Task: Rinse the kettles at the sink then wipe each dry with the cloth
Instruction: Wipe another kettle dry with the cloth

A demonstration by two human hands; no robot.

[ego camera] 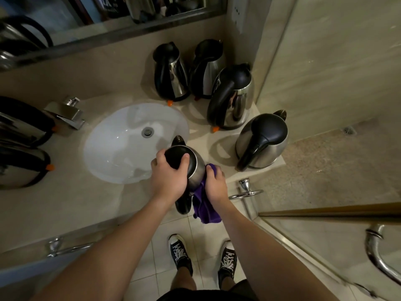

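Observation:
A steel kettle (pixel 196 170) with a black lid is held over the counter's front edge, just right of the white sink (pixel 121 146). My left hand (pixel 169 174) grips its black lid from above, fingers curled round it. My right hand (pixel 214 183) presses a purple cloth (pixel 205 209) against the kettle's right side; the cloth hangs down below the hand. The kettle's lower body and handle are partly hidden by my hands and the cloth.
Several steel kettles (pixel 262 140) stand on the beige counter (pixel 86 198) behind and to the right; two more (pixel 21 166) sit at the left by the chrome tap (pixel 67 114). A towel bar (pixel 245 192) sticks out below the counter. A glass shower screen (pixel 325 235) is at right.

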